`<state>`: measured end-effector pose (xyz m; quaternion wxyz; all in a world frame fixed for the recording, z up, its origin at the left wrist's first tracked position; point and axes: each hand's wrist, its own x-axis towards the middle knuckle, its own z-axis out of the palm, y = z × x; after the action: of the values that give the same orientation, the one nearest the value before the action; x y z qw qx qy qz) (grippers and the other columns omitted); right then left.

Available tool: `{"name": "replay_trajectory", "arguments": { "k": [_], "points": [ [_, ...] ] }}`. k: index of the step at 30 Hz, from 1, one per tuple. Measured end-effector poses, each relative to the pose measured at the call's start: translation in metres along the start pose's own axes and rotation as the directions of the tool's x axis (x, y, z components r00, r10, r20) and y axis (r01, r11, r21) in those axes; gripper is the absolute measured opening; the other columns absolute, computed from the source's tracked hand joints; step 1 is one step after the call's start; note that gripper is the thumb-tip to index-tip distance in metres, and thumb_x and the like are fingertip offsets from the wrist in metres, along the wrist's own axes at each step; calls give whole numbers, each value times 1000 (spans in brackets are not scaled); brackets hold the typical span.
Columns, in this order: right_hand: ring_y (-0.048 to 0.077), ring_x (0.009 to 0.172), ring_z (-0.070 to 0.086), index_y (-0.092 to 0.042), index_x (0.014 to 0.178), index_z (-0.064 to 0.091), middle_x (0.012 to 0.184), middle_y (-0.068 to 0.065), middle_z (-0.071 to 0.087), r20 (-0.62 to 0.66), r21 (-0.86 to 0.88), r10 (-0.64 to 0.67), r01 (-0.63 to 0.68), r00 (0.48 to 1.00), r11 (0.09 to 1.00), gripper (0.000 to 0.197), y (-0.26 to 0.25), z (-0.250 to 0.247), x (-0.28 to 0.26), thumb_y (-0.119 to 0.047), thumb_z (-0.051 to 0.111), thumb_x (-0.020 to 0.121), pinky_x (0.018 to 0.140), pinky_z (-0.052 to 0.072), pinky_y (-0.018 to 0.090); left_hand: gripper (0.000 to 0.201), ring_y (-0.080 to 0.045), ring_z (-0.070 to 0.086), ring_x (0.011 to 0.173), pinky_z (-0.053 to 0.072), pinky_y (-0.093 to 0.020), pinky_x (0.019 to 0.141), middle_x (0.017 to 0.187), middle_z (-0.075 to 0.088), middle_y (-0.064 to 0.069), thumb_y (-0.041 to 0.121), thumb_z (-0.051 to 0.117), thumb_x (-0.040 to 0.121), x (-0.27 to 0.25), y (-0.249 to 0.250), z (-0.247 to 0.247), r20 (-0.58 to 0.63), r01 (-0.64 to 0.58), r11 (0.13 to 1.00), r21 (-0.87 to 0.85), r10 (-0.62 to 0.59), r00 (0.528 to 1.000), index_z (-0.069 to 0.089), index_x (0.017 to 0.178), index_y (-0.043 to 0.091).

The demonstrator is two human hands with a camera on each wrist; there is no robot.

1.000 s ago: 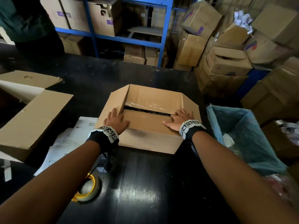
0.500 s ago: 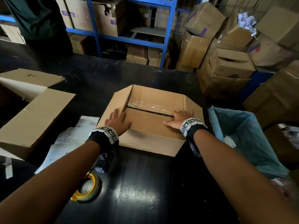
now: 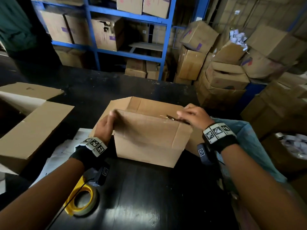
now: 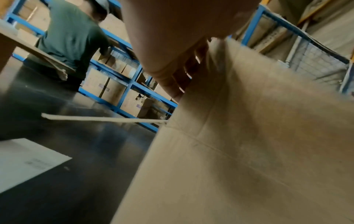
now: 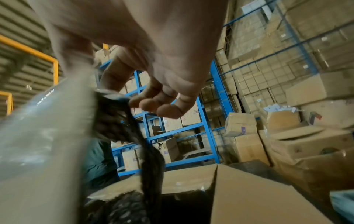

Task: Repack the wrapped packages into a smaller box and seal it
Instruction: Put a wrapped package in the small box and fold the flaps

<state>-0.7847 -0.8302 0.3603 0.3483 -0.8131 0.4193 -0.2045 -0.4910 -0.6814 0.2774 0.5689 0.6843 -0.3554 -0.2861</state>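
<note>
One small cardboard box (image 3: 146, 138), brown, stands on the black counter (image 3: 141, 196) in front of the person, between the two hands; its near flap (image 3: 149, 125) is raised upright, the far flap (image 3: 154, 105) leans back, and a side flap (image 3: 116, 107) spreads to the left. Contents: dark items under clear wrap (image 5: 124, 209), seen in the right wrist view low inside the box; their number cannot be told. Left hand (image 3: 106, 127): one, fingers curled over the left top corner of the near flap, thumb on the near side, gripping it. Right hand (image 3: 194, 116): one, at the right top corner of the same flap, thumb and forefinger pinching the flap's edge, where a dark strand (image 5: 138, 136) hangs down into the box, the other fingers loosely curled. Each wrist carries a black band with square printed markers. One roll of tape (image 3: 83, 201), yellow core, lies flat on the counter near the left forearm. White sheets of paper (image 3: 66, 151) lie on the counter just left of the box. One larger open cardboard box (image 3: 33, 123) stands at the counter's left edge, flaps spread; inside hidden. One bin lined with a blue bag (image 3: 252, 146) stands to the right of the counter. Beyond: blue shelving (image 3: 127, 14) holding cartons, and a stack of cartons (image 3: 224, 77) to its right. One other person in a green top (image 4: 70, 33) stands by the shelving.
</note>
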Motion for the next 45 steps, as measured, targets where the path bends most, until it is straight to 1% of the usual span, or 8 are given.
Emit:
{"name": "replay_trajectory", "arguments": {
  "k": [4, 8, 14, 23, 27, 33, 37, 45],
  "points": [
    [19, 90, 64, -10, 86, 73, 88, 4, 69, 97, -113, 51, -39, 994, 993, 27, 11, 1, 0, -33, 60, 91, 77, 45, 27, 43, -14, 66, 76, 47, -30, 82, 83, 66, -4, 35, 32, 100, -23, 4, -13, 111, 171, 927, -333, -142, 984, 63, 83, 11],
    [23, 103, 63, -19, 96, 73, 101, 3, 71, 323, -183, 160, -104, 933, 978, 14, 29, 20, 6, -25, 63, 89, 97, 47, 39, 68, -20, 67, 94, 47, -30, 93, 95, 72, -14, 58, 55, 67, -33, 0, -37, 410, 61, 967, -249, 48, 911, 71, 90, -3],
    [24, 102, 65, -4, 97, 72, 101, 9, 72, 518, 27, 92, -123, 851, 992, 92, 22, 46, 6, -87, 46, 67, 102, 40, 35, 59, -16, 60, 110, 35, -22, 103, 107, 72, 2, 41, 21, 89, -27, -25, -39, 425, -144, 989, 34, 116, 898, 76, 93, 20],
    [23, 125, 48, -28, 132, 54, 139, 2, 46, 329, -601, 167, 70, 929, 796, 49, 42, 56, 41, -42, 64, 86, 103, 42, 37, 39, 4, 52, 117, 35, -14, 101, 115, 65, 22, 23, 49, 61, -14, -25, -49, 695, -143, 971, 190, -30, 719, 76, 85, 39],
    [28, 124, 43, -27, 132, 43, 136, 4, 32, 125, -714, 105, 16, 987, 700, 61, 62, 62, 69, -28, 73, 79, 91, 49, 44, 28, 5, 53, 106, 34, -18, 100, 113, 61, 25, 47, 46, 69, -14, -24, -33, 580, -389, 797, 462, 61, 813, 65, 86, 60],
    [27, 117, 48, -25, 118, 61, 125, 4, 48, 55, -745, 0, 41, 998, 666, 35, 73, 58, 94, -23, 64, 84, 89, 49, 37, 68, -25, 47, 124, 34, -37, 105, 135, 53, -4, 58, 34, 73, 7, -46, -16, 495, -497, 552, 670, 167, 853, 63, 121, 20],
    [23, 86, 50, -16, 98, 67, 101, 6, 48, -308, -583, -148, -63, 940, 810, 20, 63, 33, 101, -32, 63, 86, 67, 40, 28, 62, -27, 50, 120, 41, -48, 100, 131, 55, -3, 57, 34, 80, 22, -53, -14, 350, -391, 532, 751, 181, 919, 61, 122, 22],
    [38, 118, 46, -17, 139, 43, 132, 18, 46, -352, -544, -17, -189, 936, 818, 58, 69, 14, 183, -17, 57, 83, 97, 44, 45, 64, -30, 37, 133, 28, -46, 111, 145, 41, -10, 57, 31, 91, 75, -81, -21, 96, 71, 665, 743, -211, 973, 37, 141, 18]
  ]
}}
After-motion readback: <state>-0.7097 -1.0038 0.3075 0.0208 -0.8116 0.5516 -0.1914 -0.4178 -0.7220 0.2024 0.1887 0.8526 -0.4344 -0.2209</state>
